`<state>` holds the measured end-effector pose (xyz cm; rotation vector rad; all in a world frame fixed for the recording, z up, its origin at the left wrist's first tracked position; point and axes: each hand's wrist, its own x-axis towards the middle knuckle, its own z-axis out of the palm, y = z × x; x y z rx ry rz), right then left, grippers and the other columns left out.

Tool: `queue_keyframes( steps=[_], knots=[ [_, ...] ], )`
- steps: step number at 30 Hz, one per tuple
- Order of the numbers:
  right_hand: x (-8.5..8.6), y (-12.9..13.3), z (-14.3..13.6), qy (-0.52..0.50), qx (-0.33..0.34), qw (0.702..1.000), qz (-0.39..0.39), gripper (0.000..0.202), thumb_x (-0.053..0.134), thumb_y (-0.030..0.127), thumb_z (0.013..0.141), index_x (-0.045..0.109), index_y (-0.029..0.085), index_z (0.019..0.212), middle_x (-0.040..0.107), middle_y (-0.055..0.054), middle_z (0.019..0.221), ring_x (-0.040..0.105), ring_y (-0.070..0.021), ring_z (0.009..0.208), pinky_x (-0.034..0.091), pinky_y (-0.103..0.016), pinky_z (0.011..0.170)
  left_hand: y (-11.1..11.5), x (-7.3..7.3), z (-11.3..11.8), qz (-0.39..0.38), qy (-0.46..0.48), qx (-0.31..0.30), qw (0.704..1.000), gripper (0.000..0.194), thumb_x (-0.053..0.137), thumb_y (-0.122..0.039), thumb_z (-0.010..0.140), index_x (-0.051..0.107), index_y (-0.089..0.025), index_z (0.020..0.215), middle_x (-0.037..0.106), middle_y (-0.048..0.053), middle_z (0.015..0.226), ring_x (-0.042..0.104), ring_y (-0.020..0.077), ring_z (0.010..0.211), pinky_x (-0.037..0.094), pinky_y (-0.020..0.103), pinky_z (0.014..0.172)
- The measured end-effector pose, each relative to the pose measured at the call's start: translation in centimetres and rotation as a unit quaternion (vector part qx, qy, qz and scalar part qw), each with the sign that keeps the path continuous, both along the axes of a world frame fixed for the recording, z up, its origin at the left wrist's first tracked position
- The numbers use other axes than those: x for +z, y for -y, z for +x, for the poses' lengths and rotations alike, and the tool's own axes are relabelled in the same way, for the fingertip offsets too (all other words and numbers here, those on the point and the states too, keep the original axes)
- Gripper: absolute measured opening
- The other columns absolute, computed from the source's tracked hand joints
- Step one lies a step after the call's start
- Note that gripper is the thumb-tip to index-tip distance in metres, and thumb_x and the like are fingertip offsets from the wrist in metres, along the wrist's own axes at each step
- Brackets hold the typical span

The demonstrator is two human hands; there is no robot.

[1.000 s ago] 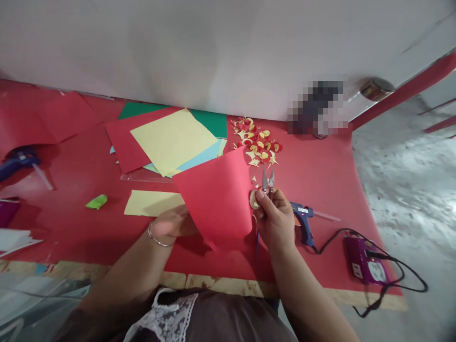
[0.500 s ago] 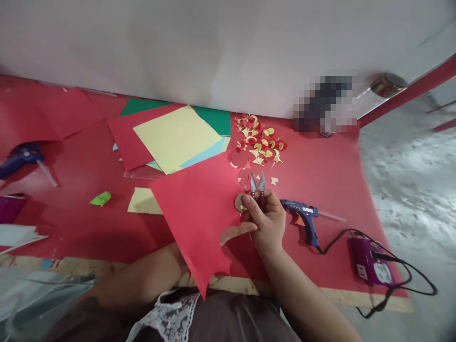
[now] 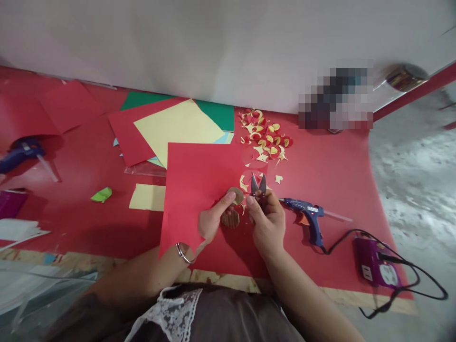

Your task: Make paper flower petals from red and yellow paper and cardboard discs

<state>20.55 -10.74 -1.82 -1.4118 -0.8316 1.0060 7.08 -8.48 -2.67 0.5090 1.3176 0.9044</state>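
My left hand (image 3: pixel 211 219) is closed, its thumb pressing on a round brown cardboard disc (image 3: pixel 236 195). A large red paper sheet (image 3: pixel 192 180) with curved cut-outs along its edge lies over that hand, and its fingers are partly hidden. A second, ridged cardboard disc (image 3: pixel 231 219) shows just below the first. In my right hand (image 3: pixel 269 223) is a pair of thread snips (image 3: pixel 258 183), blades apart and pointing away from me. Red and cream paper scraps (image 3: pixel 244 183) lie around the blades.
A blue glue gun (image 3: pixel 305 213) lies right of my right hand, its cable near a purple power box (image 3: pixel 376 263). Small red-and-yellow paper pieces (image 3: pixel 267 135) are heaped toward the wall. A cream sheet (image 3: pixel 178 126) tops stacked paper. Another glue gun (image 3: pixel 23 154) lies far left.
The red sheet has turned straighter and shifted. A cardboard disc that was by my right thumb is now under my left thumb. My left hand has come into fuller view; the snips stay in my right.
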Motion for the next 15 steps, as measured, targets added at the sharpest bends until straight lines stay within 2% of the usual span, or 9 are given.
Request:
queue_keyframes(
  steps=[5,9,15],
  knots=[
    [0.0,0.0,0.0,-0.011,0.028,0.999,-0.015,0.038,0.085,0.056,0.085,0.068,0.023,0.093,0.061,0.003,0.075,0.051,-0.0128,0.064,0.046,-0.027,0.061,0.3,0.6,-0.3,-0.008,-0.035,-0.035,0.999,0.044,0.089,-0.068,0.075,0.085,-0.024,0.08,0.08,0.003,0.079,0.074,0.0242,0.08,0.061,0.038,0.082],
    [-0.1,0.0,0.3,-0.039,0.043,0.998,-0.024,0.036,0.087,0.052,0.085,0.068,0.022,0.089,0.057,0.005,0.07,0.044,-0.0101,0.059,0.043,-0.026,0.058,0.4,0.8,-0.4,-0.063,-0.074,-0.069,0.993,0.05,0.085,-0.074,0.075,0.081,-0.024,0.071,0.08,0.006,0.076,0.076,0.0287,0.081,0.06,0.042,0.081],
    [-0.2,-0.1,0.6,-0.046,0.035,0.998,-0.029,0.034,0.089,0.048,0.084,0.067,0.021,0.087,0.054,0.006,0.069,0.04,-0.0083,0.056,0.039,-0.025,0.055,0.3,1.3,-0.3,-0.059,-0.043,-0.092,0.993,0.052,0.083,-0.076,0.075,0.081,-0.024,0.067,0.077,0.006,0.067,0.074,0.0274,0.072,0.06,0.04,0.075]
  ],
)
